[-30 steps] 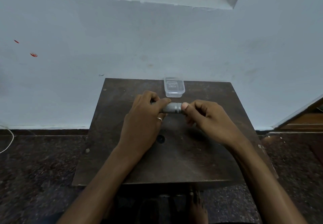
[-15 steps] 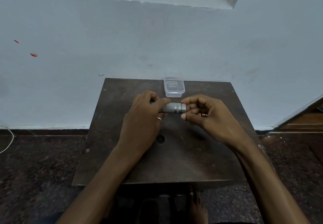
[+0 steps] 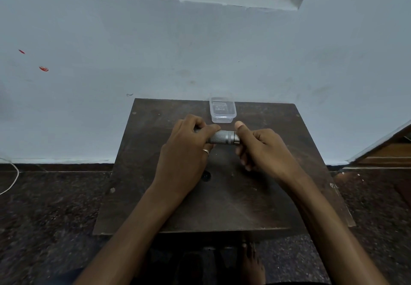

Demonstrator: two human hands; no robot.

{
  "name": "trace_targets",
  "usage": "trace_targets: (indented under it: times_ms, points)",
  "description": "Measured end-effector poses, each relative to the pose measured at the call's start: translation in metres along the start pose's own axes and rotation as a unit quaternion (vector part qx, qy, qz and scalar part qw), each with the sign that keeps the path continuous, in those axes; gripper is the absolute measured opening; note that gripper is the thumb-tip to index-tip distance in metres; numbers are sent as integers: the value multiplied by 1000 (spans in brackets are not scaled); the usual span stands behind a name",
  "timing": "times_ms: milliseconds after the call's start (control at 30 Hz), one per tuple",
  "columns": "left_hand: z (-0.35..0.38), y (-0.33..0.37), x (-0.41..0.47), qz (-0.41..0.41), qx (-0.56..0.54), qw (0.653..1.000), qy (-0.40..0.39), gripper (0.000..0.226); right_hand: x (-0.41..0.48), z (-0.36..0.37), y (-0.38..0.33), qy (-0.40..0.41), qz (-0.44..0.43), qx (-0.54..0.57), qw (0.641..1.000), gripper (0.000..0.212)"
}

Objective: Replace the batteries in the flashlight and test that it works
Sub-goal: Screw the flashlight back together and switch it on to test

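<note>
Flashlight [image 3: 223, 137] in left hand [image 3: 186, 151], right hand [image 3: 265, 151]

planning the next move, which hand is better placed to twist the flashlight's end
Right. The right hand curls at the free end of the flashlight, while the left hand grips its barrel and likely steadies it.

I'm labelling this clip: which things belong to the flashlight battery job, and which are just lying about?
Job: flashlight; left hand gripping its body; right hand at its end.
Lying about: clear container (use unclear); white cord on floor.
</note>
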State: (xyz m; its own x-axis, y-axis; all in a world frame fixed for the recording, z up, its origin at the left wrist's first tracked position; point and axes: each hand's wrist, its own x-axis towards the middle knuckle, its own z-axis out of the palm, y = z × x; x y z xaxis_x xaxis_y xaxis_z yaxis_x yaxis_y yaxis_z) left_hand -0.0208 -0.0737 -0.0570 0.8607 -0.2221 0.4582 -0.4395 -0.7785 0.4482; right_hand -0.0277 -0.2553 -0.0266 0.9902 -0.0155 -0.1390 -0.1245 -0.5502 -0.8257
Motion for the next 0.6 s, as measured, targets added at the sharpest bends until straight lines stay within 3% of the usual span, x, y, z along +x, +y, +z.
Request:
trace_targets:
  times_ms: [100,233,333,533,600]
  points:
    - [0,-2,1,-3,1,1000,1,41,0,-3,2,11,-19,9,1000,65]
    - [-1,-5,1,-6,5,1000,2,38,4,-12,10,-18,-73,70,995,16]
    - [-2,-6,2,-9,3,1000,8,38,5,-14,13,-49,-85,119,988,31]
    - [-1,-4,3,1,9,1000,1,40,5,-11,12,-22,-95,73,993,13]
    - [-1,-3,3,-1,4,1000,3,39,4,-10,12,-11,-103,24,994,21]
